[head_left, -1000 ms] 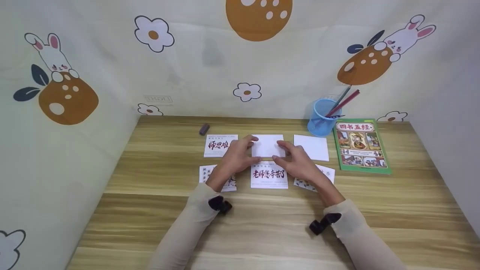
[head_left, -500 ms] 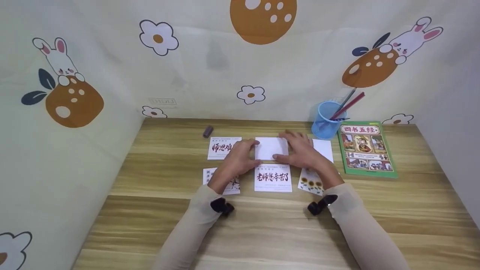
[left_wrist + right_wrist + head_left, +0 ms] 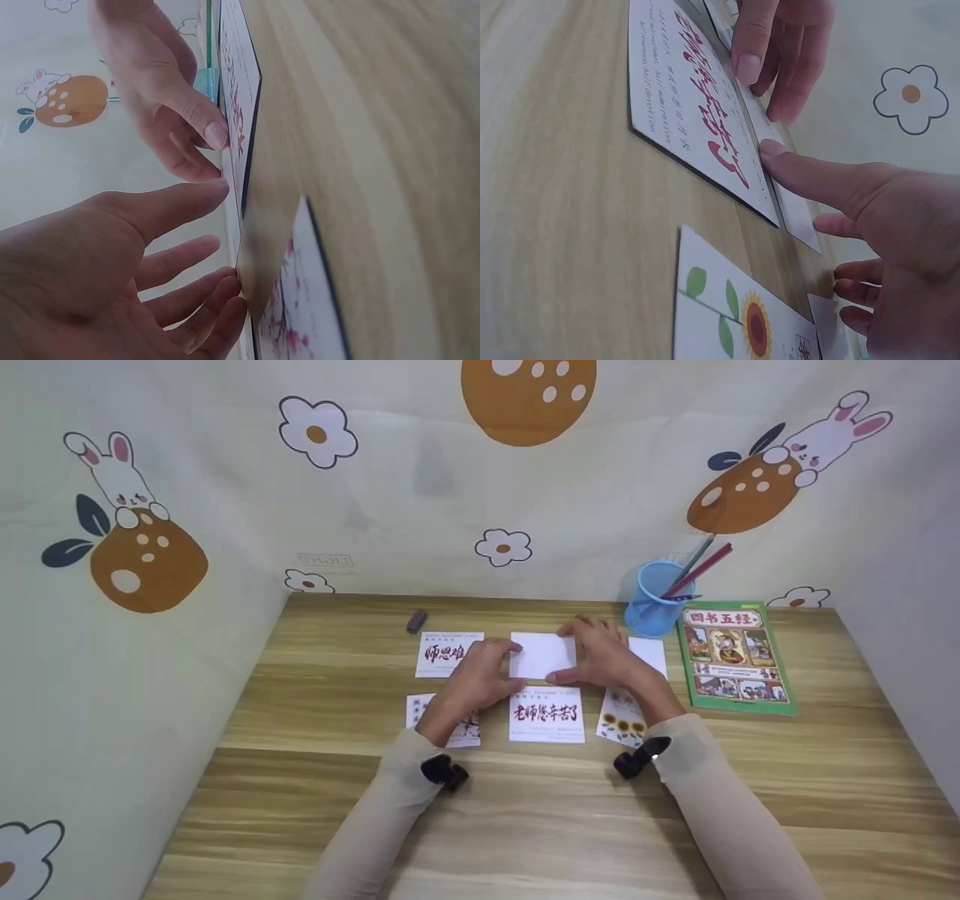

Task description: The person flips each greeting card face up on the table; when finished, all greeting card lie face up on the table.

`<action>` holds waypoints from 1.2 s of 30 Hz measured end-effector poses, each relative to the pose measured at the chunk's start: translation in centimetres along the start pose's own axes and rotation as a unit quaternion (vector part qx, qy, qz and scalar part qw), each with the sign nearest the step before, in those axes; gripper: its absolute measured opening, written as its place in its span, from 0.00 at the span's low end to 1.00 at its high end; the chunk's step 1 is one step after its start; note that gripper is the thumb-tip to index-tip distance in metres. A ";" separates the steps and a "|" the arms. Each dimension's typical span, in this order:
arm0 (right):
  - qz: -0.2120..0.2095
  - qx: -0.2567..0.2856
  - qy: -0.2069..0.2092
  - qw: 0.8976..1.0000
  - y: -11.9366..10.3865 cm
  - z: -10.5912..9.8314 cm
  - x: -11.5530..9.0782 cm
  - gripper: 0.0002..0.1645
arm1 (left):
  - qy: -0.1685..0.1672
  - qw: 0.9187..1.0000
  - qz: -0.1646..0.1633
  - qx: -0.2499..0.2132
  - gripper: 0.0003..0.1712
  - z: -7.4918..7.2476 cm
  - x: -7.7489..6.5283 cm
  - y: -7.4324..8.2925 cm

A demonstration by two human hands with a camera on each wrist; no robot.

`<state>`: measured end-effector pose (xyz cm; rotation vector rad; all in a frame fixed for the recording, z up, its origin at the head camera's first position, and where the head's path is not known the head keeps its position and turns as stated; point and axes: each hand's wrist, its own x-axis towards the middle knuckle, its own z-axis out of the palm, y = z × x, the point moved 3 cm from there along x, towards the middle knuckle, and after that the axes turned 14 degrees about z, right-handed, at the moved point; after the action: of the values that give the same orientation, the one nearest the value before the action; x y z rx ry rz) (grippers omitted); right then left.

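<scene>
A blank white card (image 3: 541, 655) lies in the middle of the back row, between my two hands. My left hand (image 3: 482, 673) is at its left side, thumb and fingers spread apart with the tips by the card's edge. At the opposite side my right hand (image 3: 602, 658) has its thumb at the lower right corner. In the right wrist view the thumb (image 3: 802, 165) is nearly straight and the other fingers are loosely bent. Just in front lies a card with red calligraphy (image 3: 546, 715).
Partly under my arms are a blossom card (image 3: 296, 319), a sunflower card (image 3: 731, 319), another calligraphy card (image 3: 441, 654) and a second blank card (image 3: 651, 654). Behind them stand a blue pen cup (image 3: 651, 611), a green book (image 3: 735, 660) and a small dark block (image 3: 417, 621).
My right hand has shifted right and away from the person, its thumb staying by the blank card's corner, now covering part of the second blank card. The head view has shifted slightly.
</scene>
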<state>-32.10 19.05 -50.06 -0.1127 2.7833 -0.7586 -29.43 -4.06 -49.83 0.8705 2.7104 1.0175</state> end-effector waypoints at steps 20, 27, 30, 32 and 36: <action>-0.003 0.180 0.065 0.981 0.1 0.2 -0.7 0.57 | 0.010 1.000 0.006 -0.014 0.31 0.3 0.1 0.4; -0.020 0.416 0.091 0.904 0.3 0.2 -2.0 0.45 | 0.058 0.996 0.065 -0.038 0.25 0.6 0.4 1.0; -0.032 0.432 0.081 0.898 -0.3 0.6 -2.3 0.35 | 0.081 0.989 0.079 -0.092 0.26 0.7 0.4 1.2; -0.044 0.434 0.065 0.897 -0.8 0.9 -2.6 0.30 | 0.092 0.982 0.086 -0.138 0.29 0.7 0.3 1.4; -0.085 0.429 0.036 0.899 -1.9 1.2 -3.2 0.25 | 0.111 0.964 0.108 -0.215 0.34 0.7 0.4 1.9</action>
<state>-28.69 17.23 -49.38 -0.1564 2.2482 -1.9693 -28.67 -2.25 -49.08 1.0290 2.4331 1.7623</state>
